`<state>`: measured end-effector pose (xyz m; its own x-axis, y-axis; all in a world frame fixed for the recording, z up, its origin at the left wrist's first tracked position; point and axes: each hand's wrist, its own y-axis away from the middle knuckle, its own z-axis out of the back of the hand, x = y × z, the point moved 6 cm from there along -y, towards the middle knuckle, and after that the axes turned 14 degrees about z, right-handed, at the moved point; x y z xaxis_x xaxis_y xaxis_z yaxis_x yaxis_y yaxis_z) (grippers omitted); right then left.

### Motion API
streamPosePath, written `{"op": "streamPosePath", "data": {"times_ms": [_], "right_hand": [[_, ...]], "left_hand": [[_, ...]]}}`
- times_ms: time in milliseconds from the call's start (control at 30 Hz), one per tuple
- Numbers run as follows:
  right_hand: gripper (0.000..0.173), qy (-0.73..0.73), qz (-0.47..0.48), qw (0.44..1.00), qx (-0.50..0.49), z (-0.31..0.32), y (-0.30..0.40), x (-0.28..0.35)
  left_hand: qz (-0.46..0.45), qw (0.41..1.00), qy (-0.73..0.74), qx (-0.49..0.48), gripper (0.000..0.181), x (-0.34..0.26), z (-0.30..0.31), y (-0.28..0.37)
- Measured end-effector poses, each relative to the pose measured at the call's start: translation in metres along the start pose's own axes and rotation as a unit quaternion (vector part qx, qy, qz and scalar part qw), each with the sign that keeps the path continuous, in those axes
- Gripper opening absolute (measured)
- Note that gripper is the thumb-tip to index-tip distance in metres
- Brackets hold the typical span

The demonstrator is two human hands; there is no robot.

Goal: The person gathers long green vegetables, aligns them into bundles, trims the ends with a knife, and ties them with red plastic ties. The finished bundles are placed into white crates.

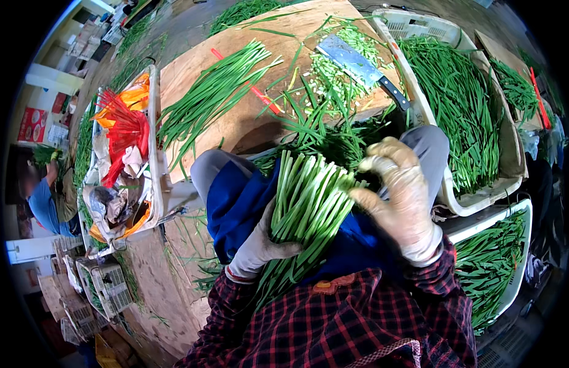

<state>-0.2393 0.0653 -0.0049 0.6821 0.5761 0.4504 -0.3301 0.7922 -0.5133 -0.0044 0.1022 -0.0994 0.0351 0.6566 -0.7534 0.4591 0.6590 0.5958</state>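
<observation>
My gloved left hand (pixel 270 244) grips a thick bunch of green garlic chives (pixel 307 207) over my lap, its pale cut ends pointing away from me. Close to the right side of those ends is my gloved right hand (pixel 399 198), slightly blurred, with bent fingers apart and nothing plainly held. On the wooden board (pixel 188 73) before me lies a second bunch of chives (pixel 215 92) across a red strip (pixel 266 99). A cleaver (pixel 351 60) with a black handle rests on chopped pale stem ends (pixel 330 78) at the board's right. Loose leaves hang at the board's near edge.
A white plastic crate (pixel 450 202) of long chives stands to the right, with another crate (pixel 521 257) of leaves nearer me. At left, a crate (pixel 153 138) holds red strips (pixel 128 133) and bags. A person (pixel 52 202) in blue is at the far left.
</observation>
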Motion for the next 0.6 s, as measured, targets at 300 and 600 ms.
{"op": "streamPosePath", "data": {"times_ms": [300, 600], "right_hand": [[0.02, 0.09, -0.02, 0.99, -0.106, -0.023, 0.006, -0.061], [0.039, -0.045, -0.041, 0.994, 0.087, -0.042, 0.008, -0.016]], "left_hand": [[-0.011, 1.0, 0.011, 0.007, 0.114, 0.0, -0.001, 0.001], [-0.016, 1.0, -0.008, -0.011, 0.111, -0.002, -0.003, 0.001]]}}
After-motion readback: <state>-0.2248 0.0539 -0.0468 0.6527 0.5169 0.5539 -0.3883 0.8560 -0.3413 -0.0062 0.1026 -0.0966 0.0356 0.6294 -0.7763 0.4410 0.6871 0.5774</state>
